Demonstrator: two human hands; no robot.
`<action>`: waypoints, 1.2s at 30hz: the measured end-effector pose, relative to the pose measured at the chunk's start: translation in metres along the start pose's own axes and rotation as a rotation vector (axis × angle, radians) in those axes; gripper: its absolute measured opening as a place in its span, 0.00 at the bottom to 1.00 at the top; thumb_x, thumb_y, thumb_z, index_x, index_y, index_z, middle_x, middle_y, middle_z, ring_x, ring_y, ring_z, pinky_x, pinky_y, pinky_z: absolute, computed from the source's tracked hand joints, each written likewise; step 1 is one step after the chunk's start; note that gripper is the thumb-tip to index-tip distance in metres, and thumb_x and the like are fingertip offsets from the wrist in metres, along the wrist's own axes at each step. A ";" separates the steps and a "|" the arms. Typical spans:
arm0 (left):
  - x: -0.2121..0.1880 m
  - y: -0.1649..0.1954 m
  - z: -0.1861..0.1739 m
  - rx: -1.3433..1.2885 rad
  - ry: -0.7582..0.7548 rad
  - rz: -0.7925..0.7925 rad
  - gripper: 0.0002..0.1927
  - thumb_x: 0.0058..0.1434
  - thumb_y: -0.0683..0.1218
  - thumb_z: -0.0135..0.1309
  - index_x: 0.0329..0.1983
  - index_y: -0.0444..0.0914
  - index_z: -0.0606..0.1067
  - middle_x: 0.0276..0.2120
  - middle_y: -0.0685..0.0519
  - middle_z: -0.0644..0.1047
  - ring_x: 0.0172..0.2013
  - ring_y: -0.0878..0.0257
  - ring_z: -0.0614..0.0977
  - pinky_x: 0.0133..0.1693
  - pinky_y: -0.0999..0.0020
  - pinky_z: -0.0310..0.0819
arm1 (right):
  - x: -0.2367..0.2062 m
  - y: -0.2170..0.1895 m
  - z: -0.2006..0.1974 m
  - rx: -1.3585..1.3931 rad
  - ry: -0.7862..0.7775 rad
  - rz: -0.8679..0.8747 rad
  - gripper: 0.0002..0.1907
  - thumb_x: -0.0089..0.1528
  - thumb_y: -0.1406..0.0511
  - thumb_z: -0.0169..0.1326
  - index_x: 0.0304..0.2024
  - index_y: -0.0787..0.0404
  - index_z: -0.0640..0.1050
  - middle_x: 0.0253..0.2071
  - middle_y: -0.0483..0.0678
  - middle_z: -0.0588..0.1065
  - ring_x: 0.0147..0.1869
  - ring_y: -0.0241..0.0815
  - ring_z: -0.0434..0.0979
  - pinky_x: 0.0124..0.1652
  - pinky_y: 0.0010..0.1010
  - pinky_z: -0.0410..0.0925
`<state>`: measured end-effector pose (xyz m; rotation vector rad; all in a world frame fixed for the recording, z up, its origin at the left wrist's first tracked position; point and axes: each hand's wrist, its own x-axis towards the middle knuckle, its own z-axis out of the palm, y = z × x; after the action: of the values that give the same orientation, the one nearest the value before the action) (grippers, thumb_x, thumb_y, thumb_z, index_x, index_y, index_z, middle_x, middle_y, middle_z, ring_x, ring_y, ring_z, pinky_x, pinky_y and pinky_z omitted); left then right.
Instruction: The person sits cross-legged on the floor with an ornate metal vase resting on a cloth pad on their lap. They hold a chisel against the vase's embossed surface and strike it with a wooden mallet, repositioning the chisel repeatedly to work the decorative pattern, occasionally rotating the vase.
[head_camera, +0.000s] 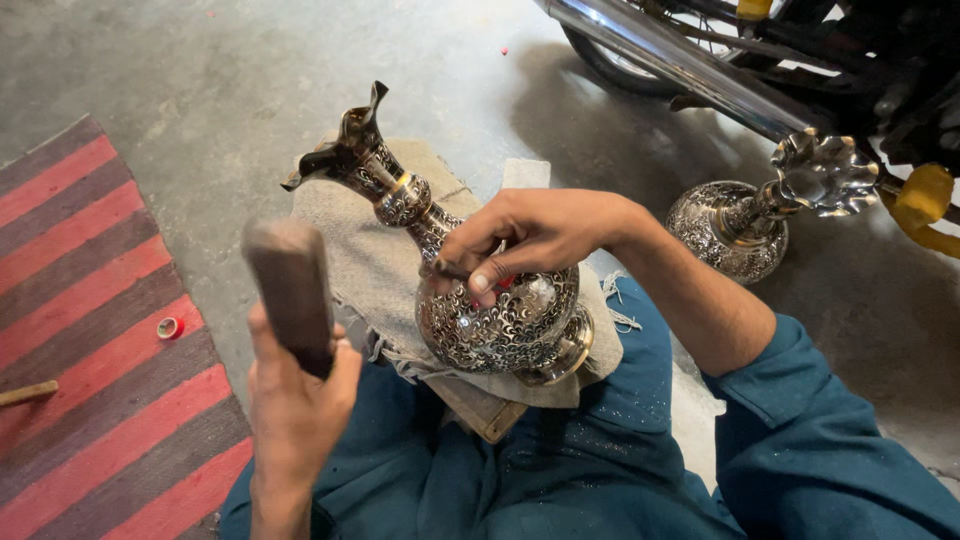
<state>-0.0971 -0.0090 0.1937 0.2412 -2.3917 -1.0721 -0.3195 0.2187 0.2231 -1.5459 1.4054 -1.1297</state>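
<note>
An ornate engraved metal vase lies tilted on a cloth-covered block resting on my lap, its fluted mouth pointing up and to the left. My right hand rests on the vase's round belly and pinches a thin dark punch tool against the surface. My left hand is raised to the left of the vase, gripping a dark wooden mallet that is blurred. The mallet's head is apart from the punch.
A second engraved vase stands upright on the concrete floor to the right. A motorcycle with a chrome exhaust pipe fills the top right. A red and grey striped rug lies at left with a small tape ring and a wooden stick.
</note>
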 end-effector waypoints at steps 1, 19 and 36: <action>0.000 0.001 -0.001 0.162 -0.028 0.059 0.42 0.56 0.39 0.61 0.72 0.44 0.55 0.37 0.48 0.78 0.38 0.50 0.83 0.42 0.54 0.77 | 0.000 0.000 0.000 -0.043 0.002 0.046 0.18 0.67 0.60 0.58 0.57 0.61 0.80 0.29 0.42 0.77 0.32 0.30 0.72 0.33 0.27 0.66; 0.004 0.006 -0.002 0.331 -0.093 -0.022 0.40 0.52 0.37 0.61 0.69 0.47 0.65 0.44 0.38 0.78 0.46 0.40 0.81 0.45 0.49 0.75 | -0.002 0.000 0.003 0.066 0.068 -0.079 0.18 0.69 0.62 0.58 0.59 0.63 0.78 0.35 0.40 0.77 0.39 0.29 0.76 0.39 0.25 0.72; -0.005 0.001 0.005 0.267 -0.045 0.159 0.43 0.49 0.35 0.61 0.70 0.43 0.64 0.53 0.35 0.80 0.49 0.42 0.83 0.45 0.55 0.78 | -0.001 -0.005 0.002 -0.020 0.052 -0.018 0.18 0.67 0.61 0.58 0.57 0.62 0.79 0.31 0.41 0.82 0.33 0.26 0.76 0.33 0.24 0.67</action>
<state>-0.0956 -0.0031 0.1899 0.1158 -2.5442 -0.6927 -0.3157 0.2198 0.2267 -1.5561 1.4433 -1.1775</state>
